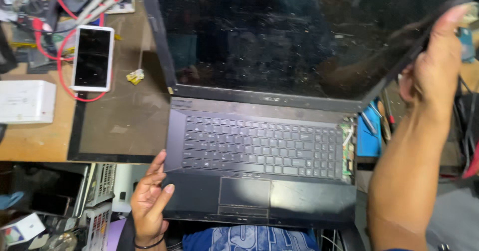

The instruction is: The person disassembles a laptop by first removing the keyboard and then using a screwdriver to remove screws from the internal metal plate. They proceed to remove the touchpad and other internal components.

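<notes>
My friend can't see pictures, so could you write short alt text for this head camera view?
A large open black laptop rests at a workbench edge; the left hand touches its front left corner and the right hand grips the screen's upper right edge. A white smartphone with a dark screen lies among red cables.

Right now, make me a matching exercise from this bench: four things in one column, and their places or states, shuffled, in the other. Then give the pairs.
Things:
1. left hand
2. right hand
3. white phone
4. white box

Places or states:
A. lies face up with a dark screen, a red cable looped around it
B. rests on the front left corner of the laptop
C. sits at the left edge of the wooden bench
D. grips the right edge of the laptop's screen

Pairs: 1-B, 2-D, 3-A, 4-C
</notes>
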